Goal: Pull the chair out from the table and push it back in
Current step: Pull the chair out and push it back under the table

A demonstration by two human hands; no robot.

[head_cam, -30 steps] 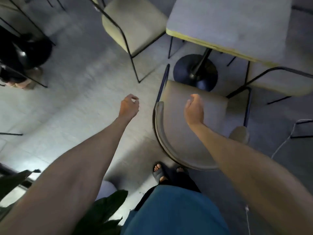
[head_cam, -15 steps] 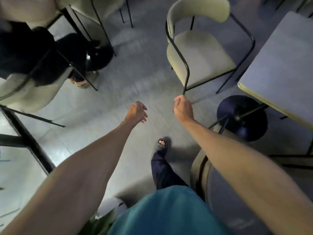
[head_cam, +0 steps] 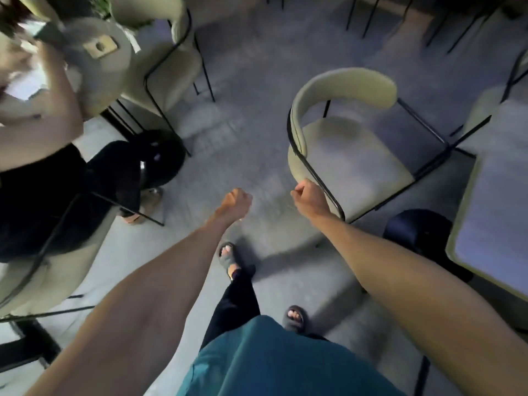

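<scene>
A cream chair (head_cam: pixel 351 155) with a curved backrest and thin black metal frame stands on the grey floor, partly out from the grey table (head_cam: pixel 491 224) at the right edge. My right hand (head_cam: pixel 310 197) is curled into a loose fist just left of the chair's near black frame rail, close to it; contact is not clear. Further left, my left hand (head_cam: pixel 235 202) hangs over bare floor, also curled, with nothing in it.
Another person sits on a cream chair (head_cam: pixel 43 252) at the left, by a round table (head_cam: pixel 94 58) with a black base (head_cam: pixel 160 158). A second cream chair (head_cam: pixel 171 61) stands at the back. The grey table's dark base (head_cam: pixel 414 232) is right of my arm. My sandalled feet (head_cam: pixel 228 257) are below.
The view has swung left from the chair I stood behind. Both hands have closed from loosely open to curled fists, and the cream chair now lies right beside my right hand.
</scene>
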